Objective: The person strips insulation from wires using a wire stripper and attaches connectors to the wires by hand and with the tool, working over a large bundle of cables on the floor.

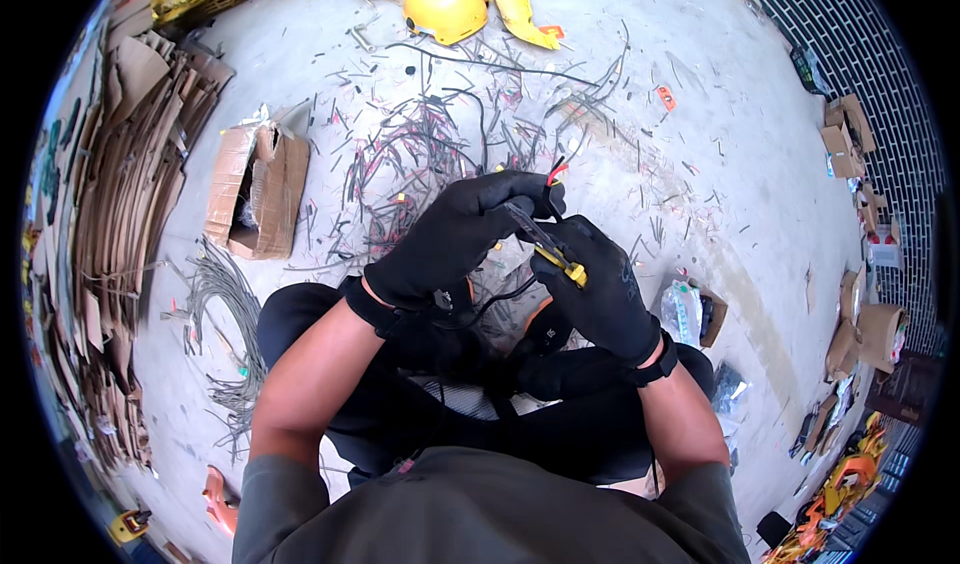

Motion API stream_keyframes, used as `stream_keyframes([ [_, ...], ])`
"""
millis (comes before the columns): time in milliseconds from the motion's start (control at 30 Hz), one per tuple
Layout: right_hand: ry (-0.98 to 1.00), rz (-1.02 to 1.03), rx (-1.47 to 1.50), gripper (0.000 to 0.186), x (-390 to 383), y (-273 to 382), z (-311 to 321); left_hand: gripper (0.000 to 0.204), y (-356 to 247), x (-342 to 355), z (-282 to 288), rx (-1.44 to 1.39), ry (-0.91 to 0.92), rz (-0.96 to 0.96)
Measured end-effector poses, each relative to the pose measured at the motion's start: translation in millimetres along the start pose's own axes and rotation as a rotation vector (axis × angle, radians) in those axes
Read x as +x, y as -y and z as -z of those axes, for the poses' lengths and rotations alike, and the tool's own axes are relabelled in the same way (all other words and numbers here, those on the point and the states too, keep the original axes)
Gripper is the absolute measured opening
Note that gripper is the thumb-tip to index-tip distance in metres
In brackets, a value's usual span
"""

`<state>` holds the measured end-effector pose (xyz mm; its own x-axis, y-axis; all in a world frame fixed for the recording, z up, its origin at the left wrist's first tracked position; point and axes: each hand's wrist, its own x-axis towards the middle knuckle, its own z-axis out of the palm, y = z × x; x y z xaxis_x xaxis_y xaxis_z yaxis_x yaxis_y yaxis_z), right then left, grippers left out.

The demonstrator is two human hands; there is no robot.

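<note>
Both my hands wear black work gloves and meet over my lap. My left hand (pixel 440 229) is closed, its fingers pinching a cable end where a red wire (pixel 558 175) and a dark wire stick out past the fingertips. My right hand (pixel 603 289) is closed around a hand tool (pixel 545 242) with a long dark metal front and a yellow-and-black handle; its exact kind is partly hidden by the fingers. The tool's tip lies against my left fingers. Below the hands a black cable (pixel 500 299) curves down toward my shoes.
Cut wire scraps (pixel 425 149) litter the floor ahead. A yellow helmet (pixel 445 10) lies beyond them. Left are an open cardboard box (pixel 257 192), a coil of grey cable (pixel 225 294) and stacked flattened cardboard (pixel 130 174). To my right lie a clear plastic bag (pixel 682 310) and several boxes.
</note>
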<state>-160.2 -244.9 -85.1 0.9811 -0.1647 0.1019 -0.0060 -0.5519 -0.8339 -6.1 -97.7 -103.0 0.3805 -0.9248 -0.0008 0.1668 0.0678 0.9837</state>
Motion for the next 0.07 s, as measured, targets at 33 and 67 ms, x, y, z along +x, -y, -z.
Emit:
stream_keyframes([
  [33, 0.014, 0.012, 0.019, 0.035, 0.5, -0.9, -1.5, 0.037, -0.1, -2.0, 0.6, 0.003, 0.035, 0.023],
  [67, 0.049, -0.034, 0.063, 0.037, 0.7, -2.4, -2.9, 0.037, 0.3, -4.4, 2.1, 0.002, 0.031, 0.026],
])
